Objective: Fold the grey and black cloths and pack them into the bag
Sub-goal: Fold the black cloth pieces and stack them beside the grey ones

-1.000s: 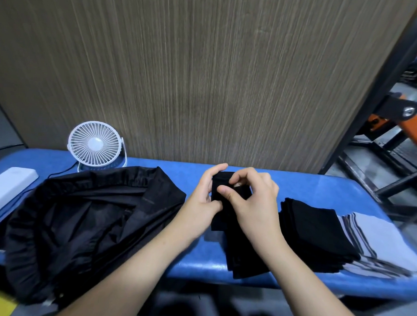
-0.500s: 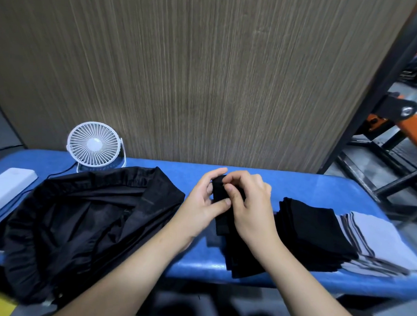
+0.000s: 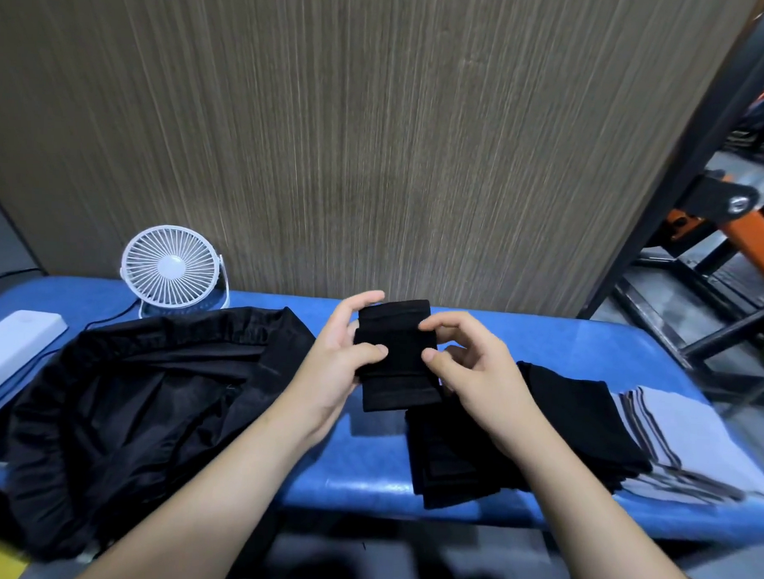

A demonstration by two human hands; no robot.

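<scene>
A small folded black cloth (image 3: 397,355) is held above the blue table (image 3: 543,342) at its middle. My left hand (image 3: 338,361) grips its left edge with thumb in front and fingers behind. My right hand (image 3: 477,370) pinches its right edge. A big black bag (image 3: 130,393) lies slumped on the left of the table with its mouth toward the middle. More black cloths (image 3: 579,413) are stacked right of my hands, and another black pile (image 3: 448,460) lies below the held cloth. Grey striped cloths (image 3: 687,434) lie at the far right.
A white desk fan (image 3: 171,266) stands at the back left, its cable running left. A white box (image 3: 10,345) sits at the left edge. A wood-grain panel rises behind the table. Black and orange metal frames (image 3: 719,240) stand on the right.
The black cloth has been folded smaller and lifted a little. My hands have spread from bunched together over it to one on each side edge.
</scene>
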